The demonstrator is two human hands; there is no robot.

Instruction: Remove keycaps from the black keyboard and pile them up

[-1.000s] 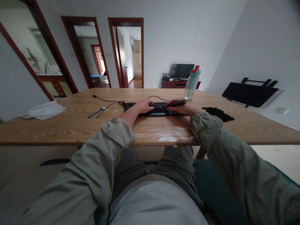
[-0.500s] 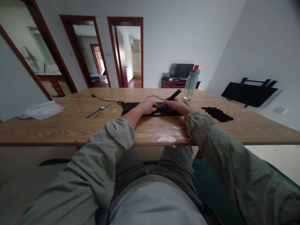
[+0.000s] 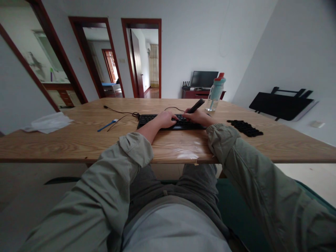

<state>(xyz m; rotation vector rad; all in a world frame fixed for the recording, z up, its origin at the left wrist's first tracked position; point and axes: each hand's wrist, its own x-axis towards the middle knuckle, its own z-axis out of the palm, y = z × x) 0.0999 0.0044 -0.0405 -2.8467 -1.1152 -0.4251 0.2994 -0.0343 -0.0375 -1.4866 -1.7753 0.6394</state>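
A black keyboard (image 3: 147, 120) lies on the wooden table in front of me, partly covered by both hands. My left hand (image 3: 166, 119) rests on its middle, fingers stretched out over the keys and nothing visibly held. My right hand (image 3: 196, 116) is closed around a thick black pen-shaped tool (image 3: 196, 105), which leans up to the right; its lower tip is hidden by the fingers, over the right part of the keyboard. To the right of that hand lies a cluster of small black pieces (image 3: 245, 128), which look like loose keycaps.
Left of the keyboard are a blue stick with a white end (image 3: 107, 125) and a black cable (image 3: 118, 111). White crumpled cloth or paper (image 3: 49, 122) lies at the far left. A clear bottle with a red cap (image 3: 215, 92) stands behind my right hand. The table (image 3: 181, 148) ends close to me.
The whole view has shifted very slightly. Both hands stay at the keyboard, and the black tool in my right hand has barely moved.
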